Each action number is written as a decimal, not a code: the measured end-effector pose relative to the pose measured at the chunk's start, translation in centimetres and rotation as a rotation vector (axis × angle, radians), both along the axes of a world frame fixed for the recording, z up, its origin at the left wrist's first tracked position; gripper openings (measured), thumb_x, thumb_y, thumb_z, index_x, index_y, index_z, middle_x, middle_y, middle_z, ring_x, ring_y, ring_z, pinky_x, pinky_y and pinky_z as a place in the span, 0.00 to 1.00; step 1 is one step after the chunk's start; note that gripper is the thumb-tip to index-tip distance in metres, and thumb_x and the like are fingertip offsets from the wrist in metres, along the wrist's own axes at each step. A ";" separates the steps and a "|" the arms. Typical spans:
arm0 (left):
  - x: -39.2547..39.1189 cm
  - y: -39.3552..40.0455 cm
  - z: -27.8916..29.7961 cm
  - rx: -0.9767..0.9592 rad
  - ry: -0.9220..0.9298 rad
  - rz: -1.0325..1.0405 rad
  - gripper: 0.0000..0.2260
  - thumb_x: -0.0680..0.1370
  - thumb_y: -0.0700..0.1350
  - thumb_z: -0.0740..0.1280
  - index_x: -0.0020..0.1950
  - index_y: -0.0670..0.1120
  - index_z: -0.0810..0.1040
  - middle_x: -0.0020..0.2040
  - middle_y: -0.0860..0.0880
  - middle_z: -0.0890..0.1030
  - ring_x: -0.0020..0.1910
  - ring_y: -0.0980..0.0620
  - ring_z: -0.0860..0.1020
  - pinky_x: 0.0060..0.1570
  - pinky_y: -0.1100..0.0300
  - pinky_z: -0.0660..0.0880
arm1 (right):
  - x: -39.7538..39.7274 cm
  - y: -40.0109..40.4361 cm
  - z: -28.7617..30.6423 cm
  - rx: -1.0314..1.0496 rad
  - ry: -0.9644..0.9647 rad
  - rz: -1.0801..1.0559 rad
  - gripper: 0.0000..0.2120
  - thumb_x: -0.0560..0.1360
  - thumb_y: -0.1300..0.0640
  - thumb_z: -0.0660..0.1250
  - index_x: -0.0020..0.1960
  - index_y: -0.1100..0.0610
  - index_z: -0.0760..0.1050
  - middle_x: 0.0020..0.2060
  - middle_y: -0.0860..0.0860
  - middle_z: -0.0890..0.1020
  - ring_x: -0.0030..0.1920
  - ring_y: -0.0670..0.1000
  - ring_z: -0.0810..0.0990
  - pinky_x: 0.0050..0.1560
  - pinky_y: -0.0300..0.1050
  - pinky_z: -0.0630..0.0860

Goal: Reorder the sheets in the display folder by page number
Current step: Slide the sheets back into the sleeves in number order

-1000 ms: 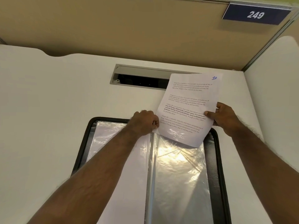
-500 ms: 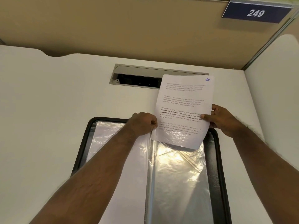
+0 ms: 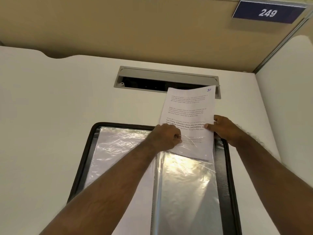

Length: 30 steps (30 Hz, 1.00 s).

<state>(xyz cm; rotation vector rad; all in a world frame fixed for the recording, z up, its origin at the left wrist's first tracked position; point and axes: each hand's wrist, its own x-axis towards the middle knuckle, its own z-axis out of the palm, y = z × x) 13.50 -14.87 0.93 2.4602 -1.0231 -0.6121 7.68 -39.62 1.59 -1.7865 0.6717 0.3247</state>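
Note:
A black display folder (image 3: pixel 223 168) lies open on the white desk, its clear plastic sleeves catching glare. A printed sheet (image 3: pixel 188 114) with a blue handwritten 10 at its top right corner stands partly inside the top of the right-hand sleeve (image 3: pixel 186 187); its lower end shows through the plastic. My left hand (image 3: pixel 165 138) pinches the sleeve's upper edge near the spine. My right hand (image 3: pixel 223 128) grips the sheet's right edge, thumb on the front. The left-hand sleeve (image 3: pixel 118 155) holds a white page, partly hidden by my left forearm.
A grey cable slot (image 3: pixel 144 73) is set into the desk behind the folder. A beige partition rises at the back with a blue sign reading 249 (image 3: pixel 267 12). A white side panel (image 3: pixel 288 99) stands at the right.
The sheet has straightened from a tilt and slid down into the right-hand sleeve. My right hand has moved down with it; my left hand has stayed on the sleeve's edge.

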 end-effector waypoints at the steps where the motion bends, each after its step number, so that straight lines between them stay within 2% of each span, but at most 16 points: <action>1: -0.2 -0.3 0.0 -0.007 -0.020 0.015 0.07 0.78 0.53 0.67 0.49 0.51 0.80 0.49 0.53 0.80 0.53 0.50 0.76 0.58 0.51 0.69 | -0.1 -0.1 0.1 -0.003 0.042 0.047 0.13 0.76 0.61 0.70 0.61 0.58 0.76 0.55 0.56 0.83 0.53 0.56 0.83 0.51 0.52 0.81; 4: -0.6 -0.9 -0.2 0.018 -0.079 0.067 0.07 0.79 0.53 0.65 0.51 0.52 0.80 0.51 0.53 0.81 0.54 0.50 0.75 0.58 0.50 0.67 | -0.4 -0.8 0.1 -0.121 0.159 0.196 0.10 0.73 0.59 0.74 0.54 0.58 0.79 0.52 0.57 0.84 0.52 0.58 0.82 0.53 0.53 0.78; 7: -0.6 -0.8 -0.5 0.025 -0.098 0.103 0.07 0.79 0.50 0.64 0.53 0.53 0.80 0.53 0.53 0.81 0.56 0.50 0.75 0.59 0.50 0.67 | -0.7 -1.3 0.1 -0.128 0.235 0.230 0.12 0.72 0.56 0.75 0.54 0.57 0.80 0.51 0.54 0.85 0.54 0.57 0.81 0.57 0.54 0.77; 9: -0.4 -0.5 -0.8 0.022 -0.061 0.105 0.07 0.80 0.48 0.63 0.54 0.54 0.80 0.54 0.53 0.81 0.56 0.50 0.75 0.58 0.50 0.68 | -0.8 -1.2 0.2 -0.118 0.195 0.161 0.13 0.74 0.51 0.73 0.55 0.55 0.79 0.50 0.51 0.84 0.53 0.54 0.81 0.53 0.51 0.76; 11: -0.3 -0.1 -1.1 0.016 -0.027 0.109 0.09 0.80 0.46 0.63 0.55 0.54 0.81 0.55 0.54 0.81 0.57 0.50 0.76 0.59 0.50 0.70 | -0.6 -0.9 0.0 -0.096 0.099 0.005 0.13 0.76 0.47 0.70 0.56 0.54 0.78 0.50 0.51 0.83 0.51 0.52 0.81 0.48 0.48 0.75; 14: -0.2 0.1 -1.1 0.016 -0.020 0.131 0.09 0.80 0.46 0.63 0.53 0.54 0.81 0.54 0.54 0.81 0.56 0.50 0.77 0.59 0.49 0.70 | -0.4 -0.3 -0.5 -0.174 -0.006 -0.098 0.06 0.76 0.55 0.70 0.51 0.56 0.80 0.47 0.52 0.83 0.46 0.52 0.79 0.42 0.42 0.73; 16: 0.0 0.1 -1.0 0.018 -0.033 0.151 0.09 0.80 0.46 0.63 0.53 0.54 0.81 0.54 0.54 0.82 0.56 0.50 0.77 0.59 0.50 0.70 | -0.5 -0.3 -0.7 -0.221 0.013 -0.029 0.02 0.74 0.59 0.72 0.46 0.57 0.80 0.46 0.53 0.83 0.47 0.52 0.80 0.46 0.43 0.74; 18: 0.1 0.1 -0.9 0.007 -0.044 0.171 0.08 0.80 0.46 0.63 0.52 0.54 0.82 0.54 0.54 0.82 0.55 0.50 0.77 0.59 0.50 0.70 | -0.9 -0.8 -0.6 -0.204 0.072 0.061 0.03 0.73 0.61 0.73 0.44 0.58 0.80 0.46 0.54 0.84 0.51 0.56 0.82 0.54 0.48 0.77; 19: 0.1 0.1 -0.9 0.002 -0.049 0.177 0.09 0.79 0.46 0.63 0.51 0.54 0.82 0.53 0.54 0.82 0.55 0.51 0.77 0.59 0.49 0.70 | -1.1 -1.1 -0.5 -0.185 0.105 0.100 0.03 0.72 0.61 0.74 0.43 0.59 0.80 0.46 0.54 0.85 0.52 0.56 0.82 0.57 0.49 0.78; 24: 0.0 0.0 -0.8 0.007 -0.023 0.168 0.09 0.79 0.45 0.63 0.51 0.54 0.82 0.52 0.54 0.82 0.54 0.51 0.77 0.59 0.51 0.70 | -2.0 -1.8 0.5 -0.202 0.222 0.307 0.06 0.70 0.60 0.77 0.45 0.59 0.82 0.45 0.53 0.86 0.51 0.55 0.82 0.57 0.48 0.77; 26: 0.0 0.0 -0.8 0.009 0.014 0.164 0.09 0.78 0.45 0.64 0.51 0.53 0.83 0.52 0.54 0.83 0.53 0.51 0.78 0.59 0.51 0.71 | -1.8 -1.7 0.3 -0.232 0.198 0.278 0.08 0.71 0.58 0.76 0.47 0.59 0.81 0.47 0.53 0.85 0.52 0.55 0.83 0.57 0.49 0.77; 30: 0.0 0.1 -0.6 -0.014 0.090 0.158 0.09 0.78 0.44 0.64 0.51 0.53 0.83 0.51 0.53 0.83 0.53 0.51 0.79 0.60 0.52 0.72 | -0.9 -0.4 -0.1 -0.196 0.004 0.065 0.13 0.75 0.52 0.72 0.56 0.57 0.79 0.50 0.51 0.85 0.49 0.51 0.83 0.56 0.48 0.79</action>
